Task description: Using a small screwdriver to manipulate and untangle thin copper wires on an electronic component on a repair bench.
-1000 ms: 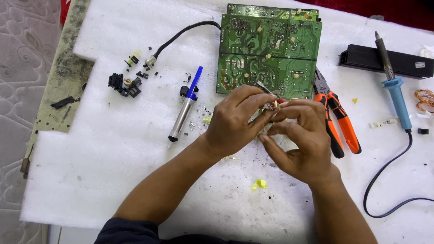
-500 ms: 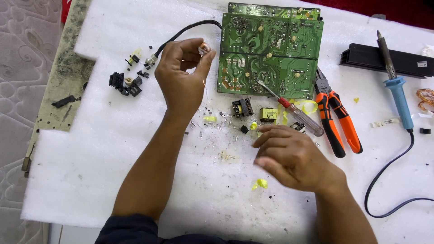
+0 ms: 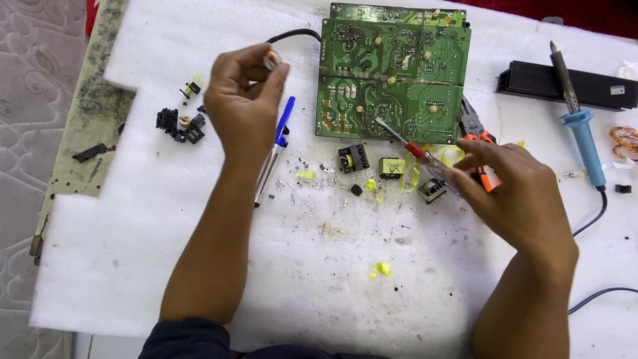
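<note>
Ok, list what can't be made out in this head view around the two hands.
- Small part pinched in the left hand: mostly covered by fingertips, too small to identify.
- Right hand: whether it touches the screwdriver is unclear; its fingers cover the handle end.
- Orange pliers: handles hidden under the right hand.
- Soldering iron: its cord runs off the right edge.

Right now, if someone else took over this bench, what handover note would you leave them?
Left hand: raised over the white foam sheet, pinching a small part at its fingertips.
Right hand: on the red-handled screwdriver, whose tip lies on the green circuit board.
Done: several parts are off the board: two small transformers below it, black pieces at left, yellow tape scraps.
Nearby: blue desoldering pump, orange pliers, blue soldering iron.
Left: the pinched part is not yet set down; other parts remain on the board.
</note>
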